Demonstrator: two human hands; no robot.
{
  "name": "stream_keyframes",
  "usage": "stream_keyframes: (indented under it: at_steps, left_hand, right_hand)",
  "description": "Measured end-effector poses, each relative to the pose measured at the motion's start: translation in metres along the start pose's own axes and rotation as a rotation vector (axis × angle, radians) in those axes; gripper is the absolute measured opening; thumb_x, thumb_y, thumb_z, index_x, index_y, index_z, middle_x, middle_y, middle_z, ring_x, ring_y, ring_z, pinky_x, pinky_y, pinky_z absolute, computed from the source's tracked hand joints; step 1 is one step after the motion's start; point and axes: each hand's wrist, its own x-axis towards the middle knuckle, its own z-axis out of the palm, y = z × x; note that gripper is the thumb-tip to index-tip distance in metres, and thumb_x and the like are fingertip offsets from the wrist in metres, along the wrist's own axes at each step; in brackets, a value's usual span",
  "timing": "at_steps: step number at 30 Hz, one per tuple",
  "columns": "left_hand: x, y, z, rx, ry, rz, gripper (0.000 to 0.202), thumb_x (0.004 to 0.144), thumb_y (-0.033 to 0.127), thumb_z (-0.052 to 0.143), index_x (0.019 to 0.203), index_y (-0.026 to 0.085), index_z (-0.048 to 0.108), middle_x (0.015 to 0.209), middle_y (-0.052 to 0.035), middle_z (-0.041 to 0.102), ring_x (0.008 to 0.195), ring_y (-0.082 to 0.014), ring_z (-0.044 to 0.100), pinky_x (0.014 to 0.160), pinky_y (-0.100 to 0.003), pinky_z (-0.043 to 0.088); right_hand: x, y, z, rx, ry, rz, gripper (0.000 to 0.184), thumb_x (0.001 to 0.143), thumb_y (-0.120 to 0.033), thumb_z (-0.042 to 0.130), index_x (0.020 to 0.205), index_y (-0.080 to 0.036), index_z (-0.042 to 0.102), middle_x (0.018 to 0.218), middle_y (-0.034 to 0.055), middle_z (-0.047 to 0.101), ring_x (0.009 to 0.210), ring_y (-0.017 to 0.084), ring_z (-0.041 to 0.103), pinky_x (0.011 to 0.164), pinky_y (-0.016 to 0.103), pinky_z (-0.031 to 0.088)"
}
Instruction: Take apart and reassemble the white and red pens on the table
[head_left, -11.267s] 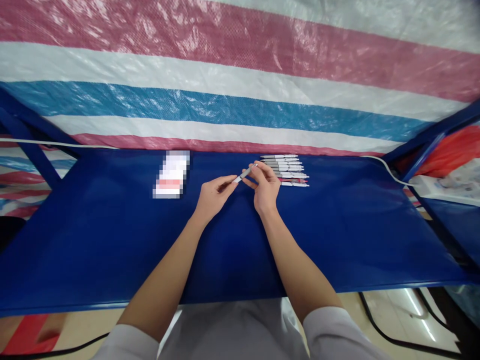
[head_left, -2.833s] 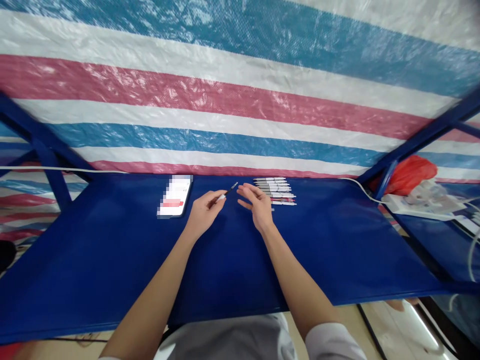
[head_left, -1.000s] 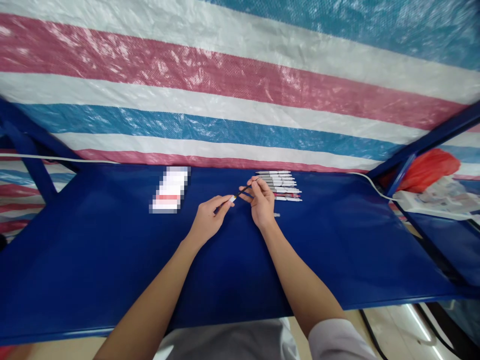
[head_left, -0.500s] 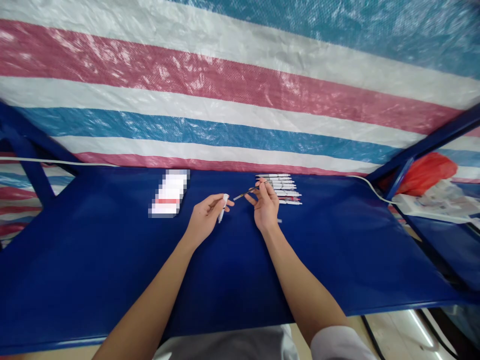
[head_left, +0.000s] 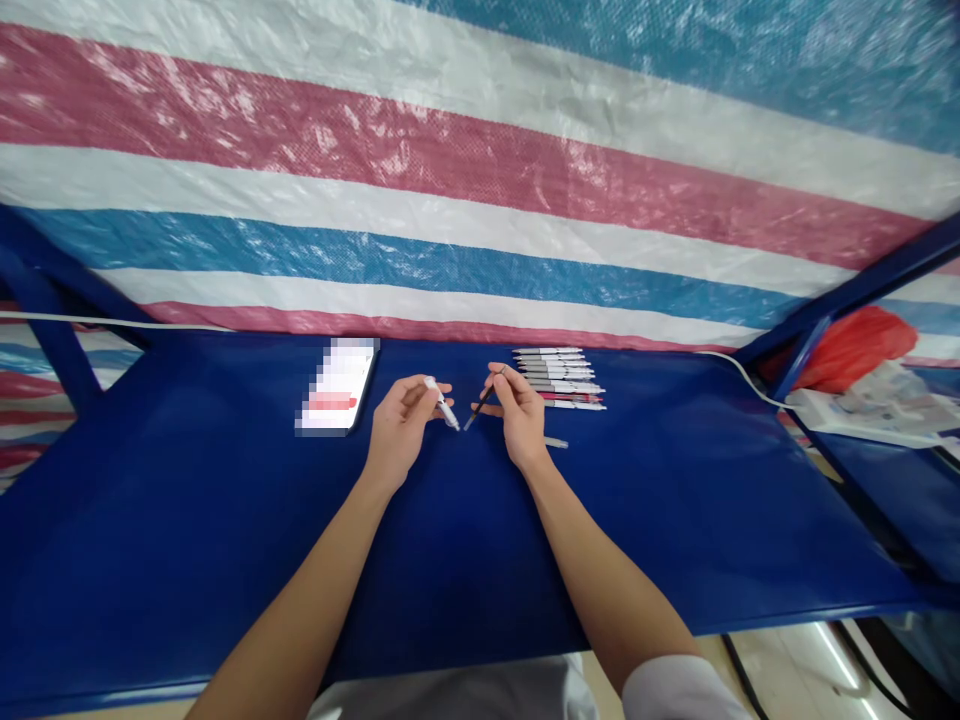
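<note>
In my left hand (head_left: 399, 422), a white pen barrel (head_left: 444, 408) is pinched between thumb and fingers, tilted down to the right. My right hand (head_left: 523, 418) grips a thin, dark pen refill (head_left: 480, 405) near its upper end. Its lower tip points down and left, close to the barrel's lower end but apart from it. Beyond my right hand lies a row of several white and grey pens (head_left: 562, 370), one with red on it. A small grey pen part (head_left: 556, 442) rests on the table beside my right wrist.
A phone (head_left: 341, 385) with a blurred screen lies left on the blue table (head_left: 225, 520). Striped plastic sheeting (head_left: 450, 200) hangs behind. To the right, a red plastic bag (head_left: 855, 345) sits beyond the blue frame, and a white cable (head_left: 739, 375) crosses the table's corner.
My left hand has turned the barrel so that its lower end points right. My right hand has shifted a little left, and the refill now hangs more steeply.
</note>
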Motion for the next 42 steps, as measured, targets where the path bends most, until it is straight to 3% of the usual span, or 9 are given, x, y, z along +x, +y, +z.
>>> stream_keyframes:
  at_steps: [9,14,20,31,42]
  left_hand:
    - [0.000,0.000,0.000,0.030,0.031,0.014,0.032,0.076,0.038,0.072,0.094,0.017,0.056,0.092,-0.0074,0.071,0.084,-0.0210,0.070,0.073,-0.036,0.058]
    - [-0.001,-0.003,0.001,0.074,0.001,0.088,0.025,0.076,0.030,0.073,0.090,0.018,0.056,0.092,-0.0060,0.070,0.087,-0.0192,0.069,0.077,-0.033,0.057]
    - [-0.005,-0.003,0.002,0.196,-0.033,0.168,0.017,0.076,0.026,0.071,0.086,0.019,0.059,0.093,-0.0041,0.067,0.093,-0.0184,0.066,0.086,-0.036,0.055]
    - [-0.008,-0.003,0.004,0.282,-0.123,0.317,0.009,0.079,0.023,0.068,0.084,0.019,0.062,0.093,-0.0026,0.066,0.090,-0.0166,0.065,0.090,-0.036,0.054]
    - [-0.010,0.000,0.005,0.257,-0.077,0.242,0.013,0.078,0.025,0.070,0.086,0.020,0.061,0.092,-0.0022,0.065,0.091,-0.0162,0.065,0.087,-0.034,0.056]
  right_hand:
    - [-0.002,0.000,0.000,-0.065,0.031,0.014,0.029,0.074,-0.043,0.069,0.097,-0.026,0.071,0.086,-0.0005,0.064,0.073,0.012,0.058,0.060,0.028,0.060]
    - [-0.002,0.000,0.000,-0.065,0.049,0.009,0.030,0.073,-0.043,0.070,0.096,-0.024,0.072,0.096,0.0014,0.065,0.075,0.012,0.058,0.062,0.028,0.061]
    - [-0.001,0.001,0.000,-0.048,0.060,0.016,0.029,0.072,-0.041,0.071,0.095,-0.024,0.072,0.090,0.0011,0.064,0.073,0.012,0.058,0.062,0.029,0.062]
    - [-0.003,0.000,0.001,-0.077,0.032,-0.012,0.027,0.076,-0.042,0.067,0.097,-0.025,0.072,0.091,0.0009,0.062,0.078,0.013,0.060,0.072,0.030,0.060]
    - [-0.004,0.001,0.001,-0.059,-0.005,-0.003,0.030,0.078,-0.044,0.065,0.100,-0.025,0.070,0.088,0.0003,0.060,0.078,0.012,0.060,0.072,0.030,0.060]
